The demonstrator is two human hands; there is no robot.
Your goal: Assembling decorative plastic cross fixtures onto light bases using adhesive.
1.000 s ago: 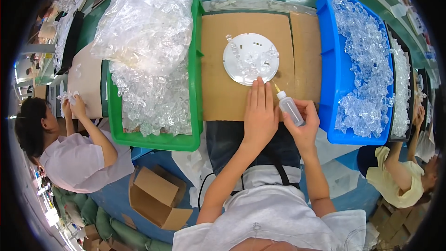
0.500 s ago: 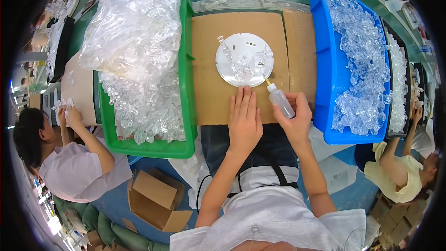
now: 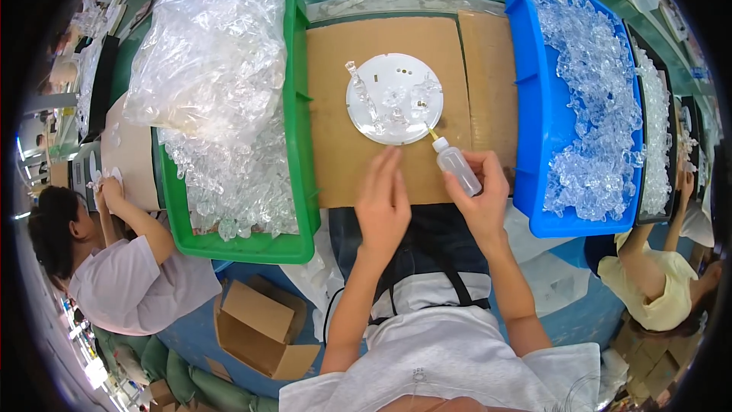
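A round white disc [image 3: 390,128] lies on the cardboard sheet [image 3: 335,160], with clear plastic pieces [image 3: 364,99] on top and small slots in its face. My right hand [image 3: 482,191] is wrapped round a squeeze bottle [image 3: 456,168] of translucent white plastic. Its thin yellowish nozzle tip meets the disc's lower right rim, or nearly so. Just below the disc is my left hand [image 3: 385,197], blurred, with its fingers stretched toward the near rim. I see nothing in that hand.
On the left stands a green crate [image 3: 301,175] with clear pieces under a clear plastic bag [image 3: 217,46]. A blue crate [image 3: 534,107] of clear pieces is on the right, beside a black tray [image 3: 654,217]. Co-workers sit on both sides. An opened carton [image 3: 259,320] lies on the floor.
My left hand has drawn back slightly from the disc's near rim and moved left. My right hand keeps the bottle almost where it was.
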